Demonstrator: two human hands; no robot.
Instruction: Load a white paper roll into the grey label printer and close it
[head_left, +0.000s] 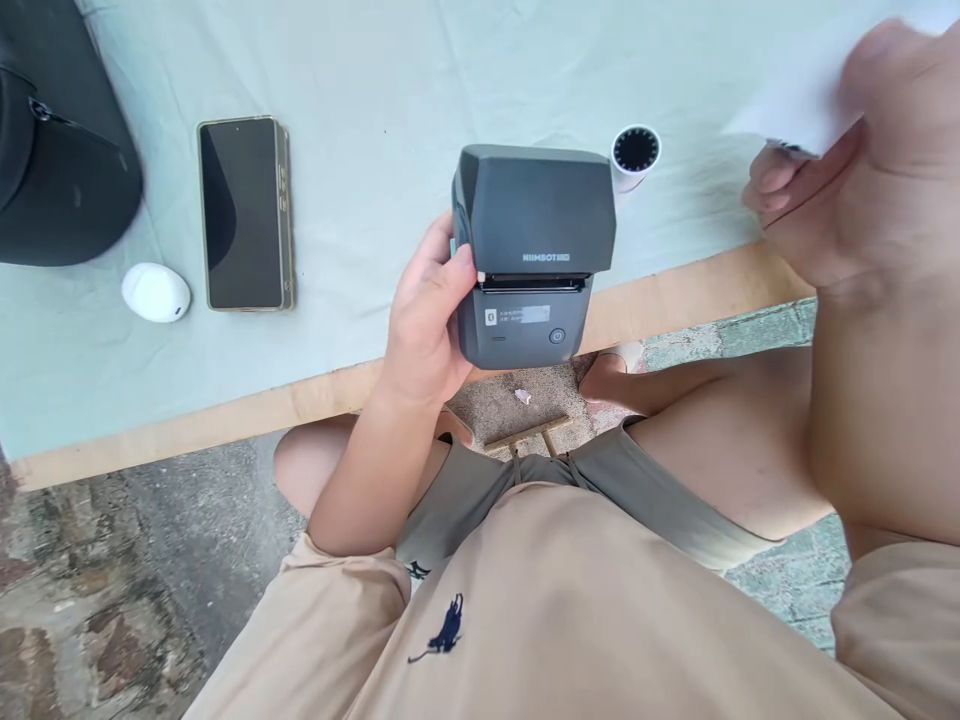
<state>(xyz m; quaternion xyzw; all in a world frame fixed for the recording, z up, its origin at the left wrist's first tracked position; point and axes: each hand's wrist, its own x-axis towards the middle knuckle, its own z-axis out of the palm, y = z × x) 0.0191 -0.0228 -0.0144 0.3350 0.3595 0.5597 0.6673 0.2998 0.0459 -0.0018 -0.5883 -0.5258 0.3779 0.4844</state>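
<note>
Right hand (855, 160) blurred, partly cut by right edge; white sheet (806, 95) in it smeared, edges unclear. Black bag (60, 150) cropped at left edge. Printer (534, 255) label text too small to read.

Table (225, 420) w/ pale green cloth (360, 90), bare wood edge; rough stone floor (112, 580), daylight.

dark grey printer (534, 255), pale green tablecloth (390, 90)
</note>
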